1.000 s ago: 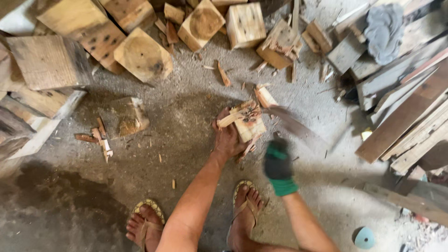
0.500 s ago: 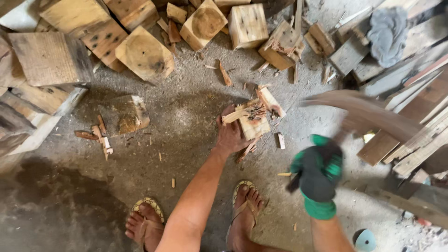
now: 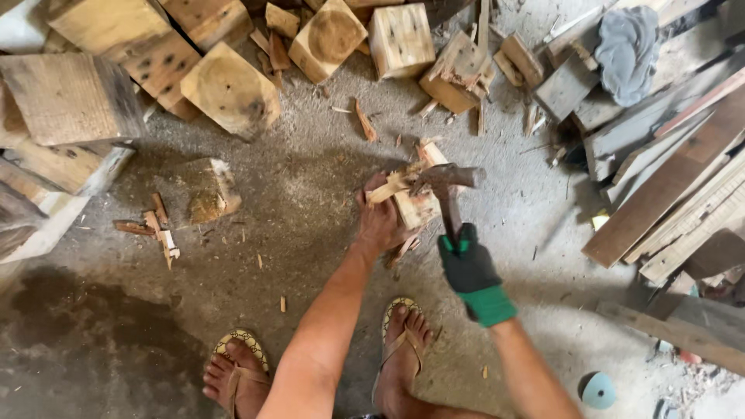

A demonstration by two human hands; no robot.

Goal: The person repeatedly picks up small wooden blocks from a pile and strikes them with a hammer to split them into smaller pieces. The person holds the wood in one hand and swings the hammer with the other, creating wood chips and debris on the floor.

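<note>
My bare left hand (image 3: 378,223) grips a small splintered block of wood (image 3: 410,194) that stands on the concrete floor in front of my feet. My right hand (image 3: 466,268), in a black and green glove, holds the handle of a dark chopping tool (image 3: 448,186); its head sits on the top of the block. Thin strips of split wood hang off the block's sides.
Several square-cut wood blocks (image 3: 230,87) are piled along the top and left. Planks and boards (image 3: 673,186) lie stacked at the right, with a grey cloth (image 3: 627,43) on them. A split chunk (image 3: 203,190) and splinters lie at left. My sandalled feet (image 3: 403,353) stand below.
My right hand swung out to the right and up, then came back down; the tool's head now rests on the block. My left hand kept hold of the wood.
</note>
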